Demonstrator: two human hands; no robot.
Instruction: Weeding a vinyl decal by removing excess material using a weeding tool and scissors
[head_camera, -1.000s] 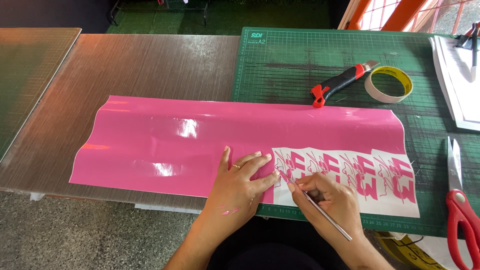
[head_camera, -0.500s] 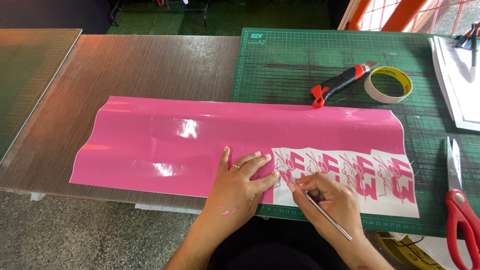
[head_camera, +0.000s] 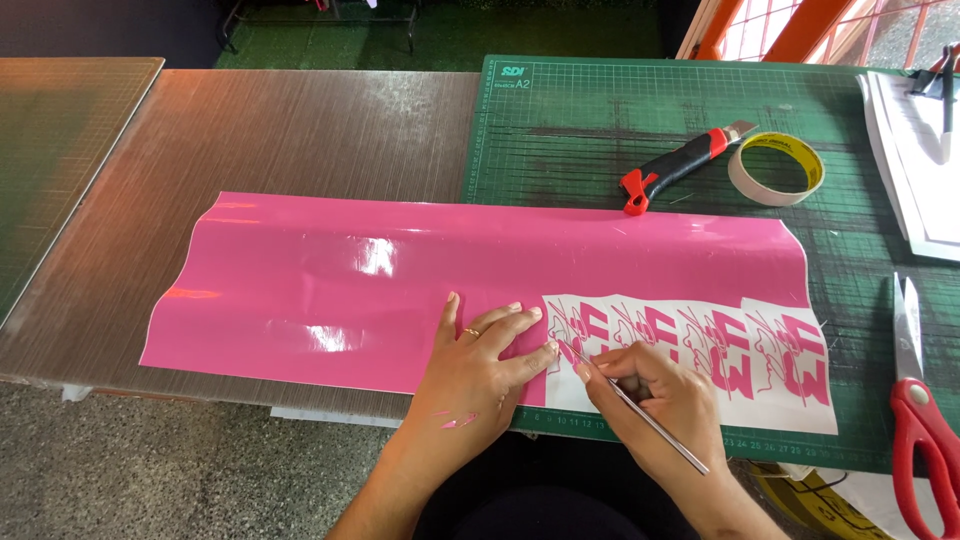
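Green gridded cutting mat (head_camera: 600, 130) underlies the glossy pink vinyl sheet (head_camera: 400, 270); red scissors (head_camera: 925, 420), red-black utility knife (head_camera: 680, 165) and tape roll (head_camera: 775, 167) lie clear of it. Left hand (head_camera: 475, 375) presses flat, fingers spread; right hand (head_camera: 655, 395) pinches a thin metal weeding tool (head_camera: 640, 415).
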